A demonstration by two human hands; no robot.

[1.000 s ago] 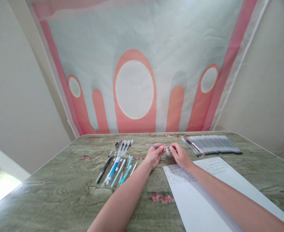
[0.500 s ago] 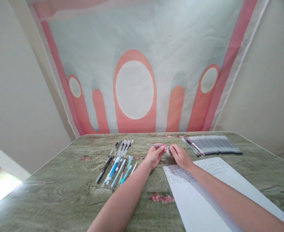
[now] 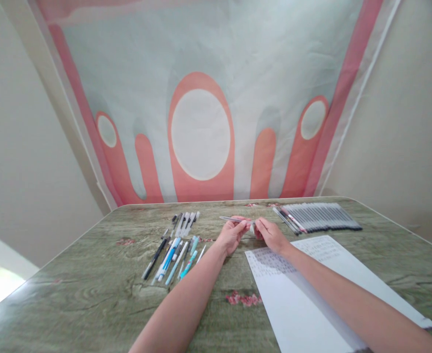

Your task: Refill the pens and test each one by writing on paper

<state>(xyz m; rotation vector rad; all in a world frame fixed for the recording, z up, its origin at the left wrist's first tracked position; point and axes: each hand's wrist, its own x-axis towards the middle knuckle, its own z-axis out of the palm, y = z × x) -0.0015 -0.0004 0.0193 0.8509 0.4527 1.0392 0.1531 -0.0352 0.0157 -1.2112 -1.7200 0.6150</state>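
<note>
Over the middle of the table, my left hand (image 3: 233,233) is closed around a slim grey pen (image 3: 228,218), whose tip points left. Just to its right, my right hand (image 3: 271,233) is closed on a small translucent piece (image 3: 252,228) at the pen's other end; its exact shape is blurred. Below my right forearm lies a large white sheet (image 3: 297,304) with rows of handwriting along its far part. Left of my hands, blue, white and black pens (image 3: 170,258) lie loosely together on the table.
A tight row of clear pens with dark ends (image 3: 319,217) lies at the back right. Several clear pens or caps (image 3: 187,223) lie at the back left. The wood-patterned table (image 3: 91,294) meets a red and grey wall covering (image 3: 201,191).
The view has shifted slightly, so the table's contents appear a little further left. Both hands keep nearly the same hold, close together at the pen.
</note>
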